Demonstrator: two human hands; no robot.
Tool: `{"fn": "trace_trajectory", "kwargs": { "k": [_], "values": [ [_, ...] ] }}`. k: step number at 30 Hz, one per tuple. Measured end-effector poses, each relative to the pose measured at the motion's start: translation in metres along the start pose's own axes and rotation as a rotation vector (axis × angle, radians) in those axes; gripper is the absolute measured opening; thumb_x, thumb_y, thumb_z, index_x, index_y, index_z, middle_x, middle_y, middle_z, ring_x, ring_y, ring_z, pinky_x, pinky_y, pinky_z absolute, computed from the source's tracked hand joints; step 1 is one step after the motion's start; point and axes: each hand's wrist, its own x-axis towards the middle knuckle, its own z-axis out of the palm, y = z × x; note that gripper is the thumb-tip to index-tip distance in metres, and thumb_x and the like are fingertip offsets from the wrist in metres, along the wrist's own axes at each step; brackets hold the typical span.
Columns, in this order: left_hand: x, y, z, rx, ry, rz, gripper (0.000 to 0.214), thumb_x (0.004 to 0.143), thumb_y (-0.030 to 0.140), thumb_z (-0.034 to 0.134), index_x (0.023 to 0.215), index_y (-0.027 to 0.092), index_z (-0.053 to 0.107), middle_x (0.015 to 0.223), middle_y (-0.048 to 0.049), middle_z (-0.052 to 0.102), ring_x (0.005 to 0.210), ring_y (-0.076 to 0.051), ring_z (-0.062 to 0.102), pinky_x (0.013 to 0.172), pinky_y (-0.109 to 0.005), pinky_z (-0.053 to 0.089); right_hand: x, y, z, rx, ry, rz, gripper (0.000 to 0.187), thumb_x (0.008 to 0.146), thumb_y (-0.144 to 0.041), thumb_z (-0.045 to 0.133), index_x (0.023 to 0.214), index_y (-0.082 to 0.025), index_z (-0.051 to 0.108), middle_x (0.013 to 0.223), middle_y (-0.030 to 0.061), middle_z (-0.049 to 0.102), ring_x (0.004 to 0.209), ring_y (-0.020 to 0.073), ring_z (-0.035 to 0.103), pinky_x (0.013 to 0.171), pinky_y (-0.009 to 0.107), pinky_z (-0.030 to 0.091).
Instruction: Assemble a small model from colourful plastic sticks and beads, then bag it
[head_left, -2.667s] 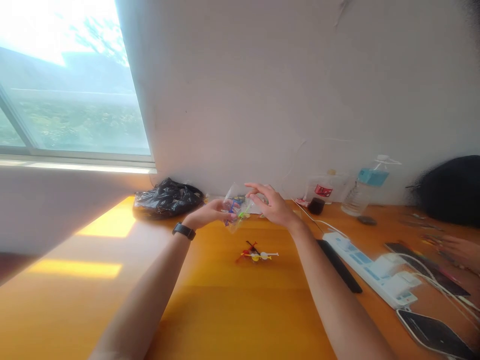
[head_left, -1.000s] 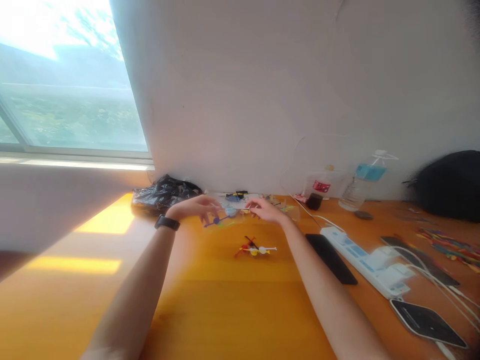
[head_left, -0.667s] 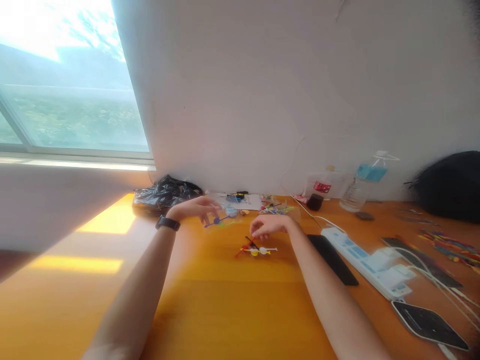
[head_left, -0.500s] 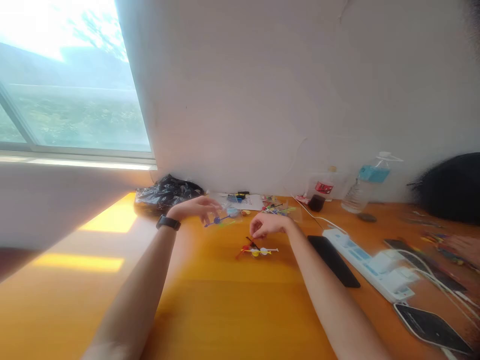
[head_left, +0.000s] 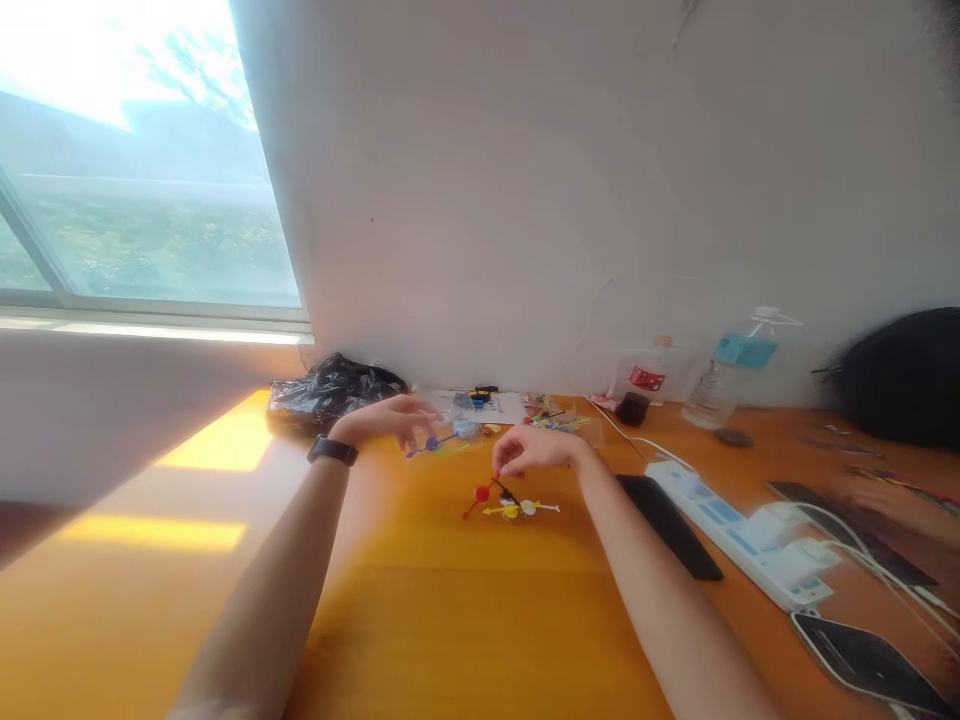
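My right hand (head_left: 531, 450) pinches the upper end of a red plastic spinner arrow (head_left: 482, 494) with a round disc at its middle. Close under the fingertips is a group of similar arrows: a black one (head_left: 507, 494), a yellow one (head_left: 510, 511) and a white one (head_left: 529, 508), overlapping on the table. My left hand (head_left: 394, 416), with a dark wristband (head_left: 332, 450), hovers with its fingers bent loosely and apart. A blue spinner arrow (head_left: 433, 443) lies just beside the left fingertips.
Along the wall are a black plastic bag (head_left: 337, 385), clear packets of coloured parts (head_left: 559, 418), a cola bottle (head_left: 649, 378) and a water bottle (head_left: 724, 375). On the right lie a black phone (head_left: 667, 525), a power strip (head_left: 727, 525) and another person's blurred hand (head_left: 911, 505).
The red arrow has come out to the left of the group, held by my right hand, which has shifted slightly left. My left hand is nearly still.
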Motion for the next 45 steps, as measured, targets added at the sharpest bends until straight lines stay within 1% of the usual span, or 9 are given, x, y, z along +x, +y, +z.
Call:
{"fn": "trace_trajectory", "kwargs": {
  "k": [4, 7, 11, 17, 23, 29, 36, 41, 45],
  "values": [
    [0.001, -0.001, -0.001, -0.004, -0.014, 0.003, 0.053, 0.085, 0.053, 0.071, 0.122, 0.015, 0.07, 0.1, -0.0116, 0.076, 0.067, -0.018, 0.069, 0.067, -0.03, 0.055, -0.011, -0.014, -0.004, 0.113, 0.17, -0.163, 0.023, 0.08, -0.035, 0.074, 0.091, -0.015, 0.071, 0.078, 0.0027, 0.07, 0.07, 0.014, 0.064, 0.07, 0.027, 0.052],
    [0.006, -0.006, -0.002, -0.009, -0.042, 0.034, 0.054, 0.086, 0.056, 0.069, 0.121, 0.015, 0.07, 0.102, -0.013, 0.076, 0.068, -0.018, 0.069, 0.066, -0.031, 0.055, -0.012, -0.023, -0.007, 0.14, 0.464, -0.223, 0.022, 0.082, -0.036, 0.072, 0.091, -0.017, 0.068, 0.08, 0.0041, 0.07, 0.071, 0.0157, 0.065, 0.07, 0.029, 0.055],
    [0.009, -0.008, -0.001, -0.025, -0.02, 0.055, 0.056, 0.088, 0.055, 0.068, 0.126, 0.013, 0.067, 0.104, -0.0147, 0.075, 0.068, -0.018, 0.069, 0.065, -0.031, 0.056, -0.008, -0.031, -0.007, -0.038, 0.857, -0.189, 0.014, 0.083, -0.032, 0.066, 0.09, -0.019, 0.067, 0.075, 0.0046, 0.069, 0.067, 0.018, 0.065, 0.06, 0.028, 0.053],
    [0.004, 0.0, 0.001, -0.04, 0.01, 0.042, 0.059, 0.087, 0.054, 0.07, 0.129, 0.013, 0.066, 0.101, -0.0135, 0.075, 0.068, -0.018, 0.069, 0.065, -0.031, 0.056, -0.007, -0.044, -0.001, -0.34, 1.075, -0.257, 0.011, 0.085, -0.025, 0.057, 0.082, -0.02, 0.067, 0.074, 0.0022, 0.07, 0.064, 0.0162, 0.062, 0.06, 0.027, 0.048],
    [0.005, -0.001, 0.001, -0.079, 0.028, 0.073, 0.059, 0.086, 0.053, 0.072, 0.13, 0.013, 0.067, 0.101, -0.0125, 0.074, 0.066, -0.015, 0.067, 0.062, -0.027, 0.054, -0.009, -0.051, 0.002, -0.423, 1.126, -0.263, 0.012, 0.085, -0.022, 0.056, 0.083, -0.02, 0.067, 0.073, 0.0025, 0.07, 0.062, 0.0158, 0.059, 0.061, 0.027, 0.045],
    [0.008, -0.002, 0.0, -0.084, 0.015, 0.101, 0.063, 0.088, 0.055, 0.07, 0.135, 0.014, 0.064, 0.105, -0.0158, 0.075, 0.068, -0.017, 0.069, 0.062, -0.028, 0.056, -0.014, -0.057, 0.0, -0.29, 1.002, -0.332, 0.015, 0.088, -0.029, 0.058, 0.089, -0.019, 0.07, 0.083, 0.0042, 0.073, 0.07, 0.0173, 0.064, 0.068, 0.03, 0.05],
    [0.006, 0.001, 0.003, -0.13, -0.03, 0.159, 0.059, 0.092, 0.051, 0.067, 0.139, 0.016, 0.061, 0.115, -0.0173, 0.074, 0.074, -0.017, 0.071, 0.065, -0.028, 0.057, -0.019, -0.06, 0.001, -0.081, 0.881, -0.348, 0.02, 0.088, -0.038, 0.066, 0.093, -0.02, 0.072, 0.087, 0.0044, 0.073, 0.073, 0.0178, 0.065, 0.065, 0.029, 0.05],
    [0.008, 0.007, 0.011, -0.146, -0.053, 0.202, 0.056, 0.093, 0.051, 0.067, 0.138, 0.017, 0.063, 0.116, -0.0157, 0.074, 0.074, -0.018, 0.071, 0.068, -0.03, 0.057, -0.015, -0.064, 0.006, -0.156, 0.845, -0.383, 0.021, 0.091, -0.038, 0.064, 0.093, -0.021, 0.075, 0.092, 0.0031, 0.075, 0.079, 0.0164, 0.064, 0.069, 0.028, 0.046],
    [0.009, 0.014, 0.019, -0.186, -0.092, 0.206, 0.056, 0.092, 0.052, 0.068, 0.134, 0.016, 0.066, 0.107, -0.0147, 0.075, 0.075, -0.02, 0.073, 0.07, -0.032, 0.057, -0.013, -0.068, 0.011, -0.209, 0.817, -0.424, 0.021, 0.093, -0.035, 0.061, 0.106, -0.023, 0.072, 0.1, 0.0037, 0.076, 0.093, 0.0187, 0.066, 0.078, 0.03, 0.046]
  ]
}}
